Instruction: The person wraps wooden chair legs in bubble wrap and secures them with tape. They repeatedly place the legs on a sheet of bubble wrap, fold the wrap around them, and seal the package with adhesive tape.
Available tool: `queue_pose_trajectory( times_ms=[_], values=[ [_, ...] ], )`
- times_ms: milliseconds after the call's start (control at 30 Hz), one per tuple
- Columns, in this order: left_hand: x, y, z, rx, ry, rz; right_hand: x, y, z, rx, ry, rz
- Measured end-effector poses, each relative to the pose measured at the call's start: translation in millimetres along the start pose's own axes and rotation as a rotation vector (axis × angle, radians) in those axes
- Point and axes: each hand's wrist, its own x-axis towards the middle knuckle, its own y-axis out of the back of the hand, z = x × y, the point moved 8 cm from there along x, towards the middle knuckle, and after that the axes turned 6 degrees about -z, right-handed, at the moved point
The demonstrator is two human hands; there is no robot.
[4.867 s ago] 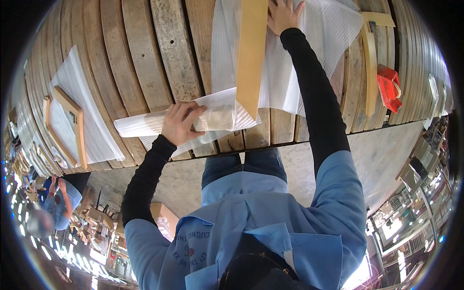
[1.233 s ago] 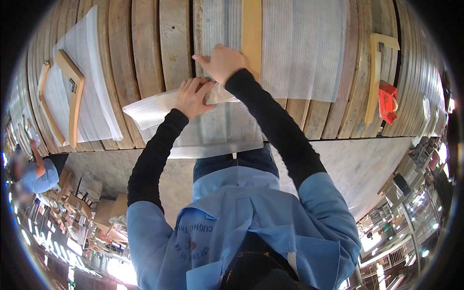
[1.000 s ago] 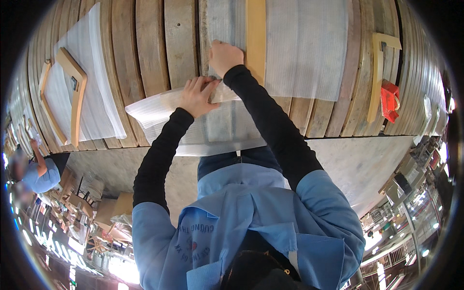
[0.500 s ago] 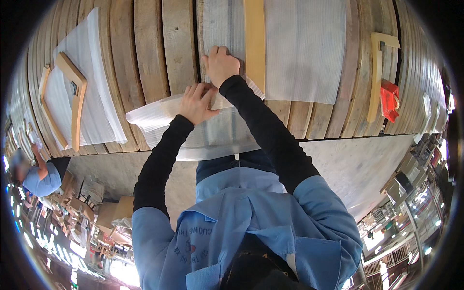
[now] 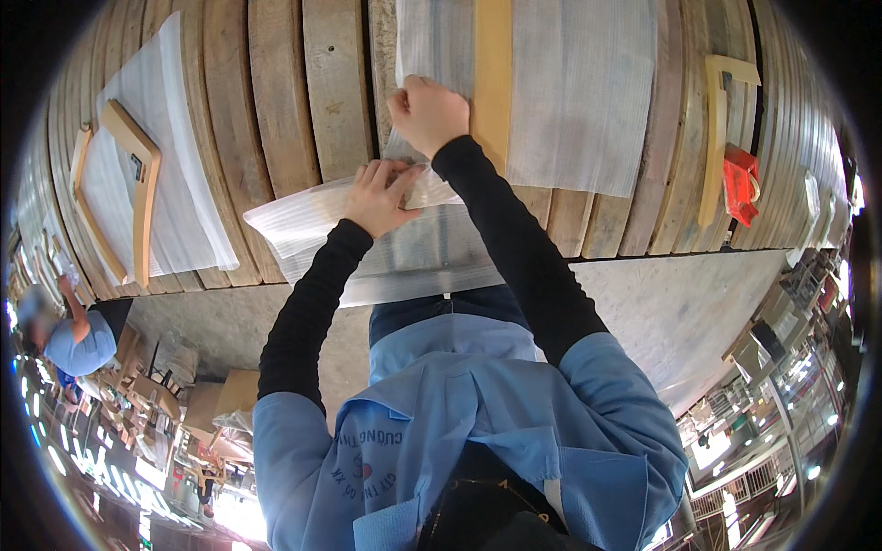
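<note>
My left hand (image 5: 378, 197) is closed on the edge of a crumpled white translucent foam sheet (image 5: 303, 219), which lies over the bench's near edge and hangs in front of my waist. Farther up, my right hand (image 5: 430, 115) is curled, fingers tucked in, at the left side of a flat foam sheet (image 5: 583, 110). What its fingers hold, if anything, is hidden. A flat, light wooden strip (image 5: 492, 64) lies lengthwise on that flat sheet, just right of my right hand. Whether the two foam areas are one piece I cannot tell.
At left, angled wooden pieces (image 5: 138, 174) rest on another foam sheet (image 5: 184, 165). On the right sit an L-shaped wooden piece (image 5: 713, 147) and a red tool-like object (image 5: 740, 184). The bench has wooden slats (image 5: 340, 101). A co-worker (image 5: 78, 340) is at far left.
My right hand has moved slightly away and to the right. The wooden strip has shifted a little right. My left hand stays nearly in place on the foam.
</note>
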Motion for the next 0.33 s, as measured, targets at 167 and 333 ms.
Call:
queue_pose_trajectory(
  times_ms=[167, 333],
  values=[
    [-1, 1, -1, 0.008, 0.096, -0.026, -40, 73, 27, 0.233, -0.058, 0.231],
    [-2, -7, -8, -0.113, 0.192, -0.009, -70, 94, 97, 0.492, -0.222, 0.106]
  ],
)
